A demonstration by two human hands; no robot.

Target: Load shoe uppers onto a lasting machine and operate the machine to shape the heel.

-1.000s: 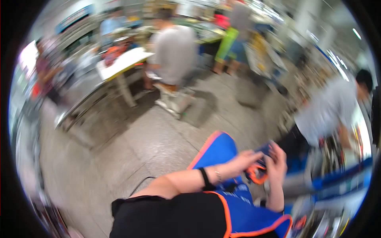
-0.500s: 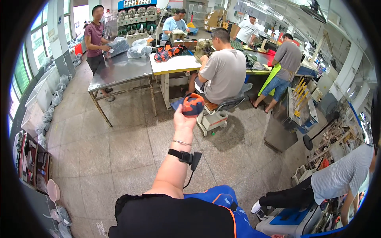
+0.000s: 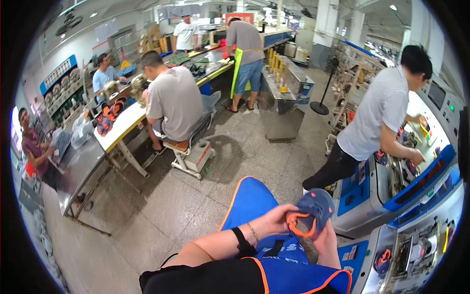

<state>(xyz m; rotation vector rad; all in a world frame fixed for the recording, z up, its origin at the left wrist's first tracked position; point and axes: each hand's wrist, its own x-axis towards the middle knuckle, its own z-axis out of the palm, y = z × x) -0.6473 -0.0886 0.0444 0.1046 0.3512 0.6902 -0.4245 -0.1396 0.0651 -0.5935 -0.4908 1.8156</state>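
Observation:
A dark blue shoe upper (image 3: 320, 206) with an orange collar lining is held between both hands in front of the blue apron. My left hand (image 3: 279, 218) grips its collar side, fingers closed at the edge. Below and to the right, my right hand (image 3: 325, 238) is wrapped round the other side, its fingers partly hidden behind the upper. A bracelet and a black strap sit on my left wrist and forearm. Close on the right, another blue and orange upper (image 3: 382, 259) sits on a white and blue machine (image 3: 360, 267).
A co-worker in a striped shirt (image 3: 377, 115) bends over a second machine (image 3: 391, 191) at the right. Ahead, a seated person (image 3: 174, 105) works at a long table (image 3: 120, 128) bearing more uppers. A metal stand (image 3: 281, 115) with yellow handles rises beyond the tiled floor (image 3: 210, 171).
My view has swung right toward the machines. My left arm has come in from its outstretched reach with the shoe upper, and my right hand now holds it too.

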